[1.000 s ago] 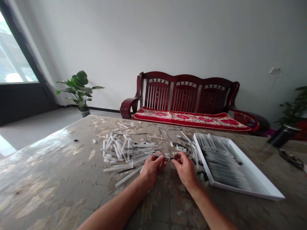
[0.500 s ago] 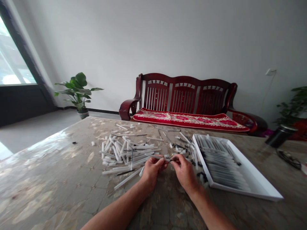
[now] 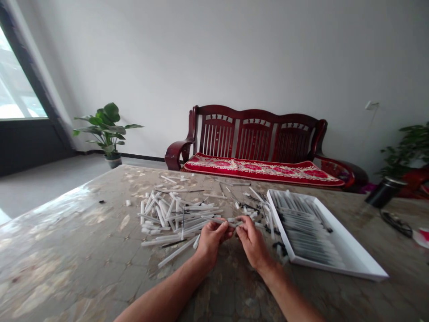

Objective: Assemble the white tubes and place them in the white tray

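While both forearms rest low over the patterned tabletop (image 3: 83,273), the left hand (image 3: 212,238) pinches a slim pale tube (image 3: 214,219) between thumb and fingers; the tube lies slantwise above the table, its far end pointing left over the heap. Right hand (image 3: 250,237): thumb and forefinger pinch the tube's right end; detail at the fingertips too small to resolve. Heap of whitish tubes (image 3: 164,210) left of and beyond the left hand, loosely crossed, with a few dark rods among them. Small black parts (image 3: 258,209) scattered between the right hand and a white tray (image 3: 362,257), which holds rows of grey, dark-cored sticks (image 3: 311,230). Beyond the tray: black cylinder (image 3: 385,192), surface too dark to read; dark cable (image 3: 397,223) near it. Red-and-white item (image 3: 422,237) at the right edge, cut off, any print illegible. Behind the table, a dark red wooden bench (image 3: 254,138) bears a red cloth (image 3: 261,168) with pale floral patterning.
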Demonstrator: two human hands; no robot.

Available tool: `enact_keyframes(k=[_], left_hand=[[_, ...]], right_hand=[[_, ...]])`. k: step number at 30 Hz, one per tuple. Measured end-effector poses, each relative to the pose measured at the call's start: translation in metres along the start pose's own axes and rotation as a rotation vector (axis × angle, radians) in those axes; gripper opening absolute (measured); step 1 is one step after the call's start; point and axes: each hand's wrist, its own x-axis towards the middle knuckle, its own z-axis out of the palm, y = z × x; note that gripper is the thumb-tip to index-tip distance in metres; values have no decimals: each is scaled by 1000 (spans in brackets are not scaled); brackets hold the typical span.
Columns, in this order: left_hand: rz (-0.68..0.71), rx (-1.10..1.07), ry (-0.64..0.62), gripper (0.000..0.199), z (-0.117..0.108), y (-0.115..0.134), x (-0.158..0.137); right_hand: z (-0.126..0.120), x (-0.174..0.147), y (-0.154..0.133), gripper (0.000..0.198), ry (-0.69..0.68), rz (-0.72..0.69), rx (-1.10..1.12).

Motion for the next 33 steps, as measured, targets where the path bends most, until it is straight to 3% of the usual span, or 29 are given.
enact_keyframes(k=[4, 11, 17, 20, 23, 29, 33], left_hand=[[-13, 7, -4, 44, 0, 0, -2], [10, 37, 9, 48, 2, -1, -3], [38, 87, -14, 48, 2, -4, -4], [13, 74, 5, 49, 2, -3, -4], [-9, 64, 3, 49, 2, -2, -5], [1, 82, -3, 50, 3, -3, -4], [-9, 80, 4, 49, 1, -2, -2]], right_hand=[[-3, 1, -2, 18, 47, -95, -198], [1, 5, 4, 31, 38, -28, -361], [-2, 3, 4, 51, -27, 149, -114], [-8, 2, -1, 46, -79, 106, -57], [-10, 2, -3, 36, -39, 17, -139], [-6, 2, 2, 47, -73, 202, -58], [-8, 1, -1, 39, -64, 76, -102]])
